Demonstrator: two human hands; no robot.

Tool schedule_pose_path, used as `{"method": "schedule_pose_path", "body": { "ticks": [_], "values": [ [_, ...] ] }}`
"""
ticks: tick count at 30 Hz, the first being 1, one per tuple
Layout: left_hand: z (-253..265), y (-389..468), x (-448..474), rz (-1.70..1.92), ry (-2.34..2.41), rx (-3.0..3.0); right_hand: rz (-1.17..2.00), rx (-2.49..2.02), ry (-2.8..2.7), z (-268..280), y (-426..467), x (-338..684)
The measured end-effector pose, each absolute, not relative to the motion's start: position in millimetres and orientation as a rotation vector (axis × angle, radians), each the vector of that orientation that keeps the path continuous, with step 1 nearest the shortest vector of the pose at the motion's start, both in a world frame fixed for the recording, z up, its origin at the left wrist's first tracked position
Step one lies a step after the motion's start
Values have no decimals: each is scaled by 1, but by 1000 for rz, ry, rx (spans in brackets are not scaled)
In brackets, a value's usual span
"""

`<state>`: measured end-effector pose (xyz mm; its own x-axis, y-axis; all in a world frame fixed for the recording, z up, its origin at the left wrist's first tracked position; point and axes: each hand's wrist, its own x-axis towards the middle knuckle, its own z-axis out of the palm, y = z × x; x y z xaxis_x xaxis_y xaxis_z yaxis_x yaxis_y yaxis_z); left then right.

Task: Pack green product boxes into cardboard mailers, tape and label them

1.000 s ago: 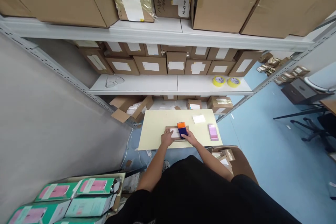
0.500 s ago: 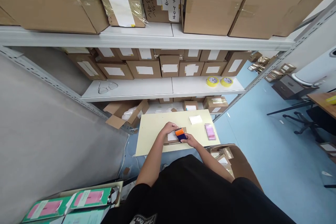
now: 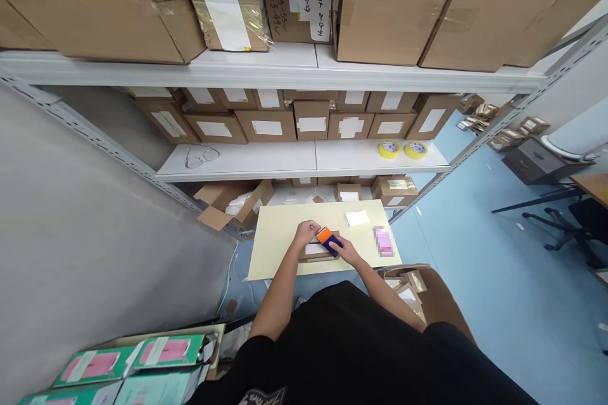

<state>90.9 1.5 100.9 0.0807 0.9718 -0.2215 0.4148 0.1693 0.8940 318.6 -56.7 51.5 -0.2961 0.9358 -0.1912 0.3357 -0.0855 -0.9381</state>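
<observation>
My right hand grips a small orange and dark-blue box by its lower right side, tilted above the table. At the box's upper left end is my left hand, its fingers pinched together; whether they hold anything is too small to see. Beneath both hands, a flat brown cardboard box with a white label lies on the pale yellow tabletop. A white slip of paper rests farther back, and a blurred pink item lies near the table's right edge.
Behind the table stands a grey metal shelf stacked with labelled cartons. Two yellow tape rolls sit on its middle level. An open carton stands left of the table, a large carton at its right front. Green-and-pink boxes are at lower left.
The small box has turned, showing more of its orange and blue face. My left fingers have drawn slightly away from its end. The camera view has shifted a little.
</observation>
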Motion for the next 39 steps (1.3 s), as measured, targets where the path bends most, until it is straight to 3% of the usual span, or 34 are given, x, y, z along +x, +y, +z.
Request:
{"method": "schedule_pose_path", "body": {
  "ticks": [27,34,39],
  "values": [
    [88,-20,87,853,1588,1195,1377,-1432,-1761,69,-42,328],
    [83,-36,62,912,1739,1079,1506,-1335,-1846,84,-22,335],
    [78,-41,24,996,1827,1044,1411,-1440,-1979,86,-12,351]
  ]
}}
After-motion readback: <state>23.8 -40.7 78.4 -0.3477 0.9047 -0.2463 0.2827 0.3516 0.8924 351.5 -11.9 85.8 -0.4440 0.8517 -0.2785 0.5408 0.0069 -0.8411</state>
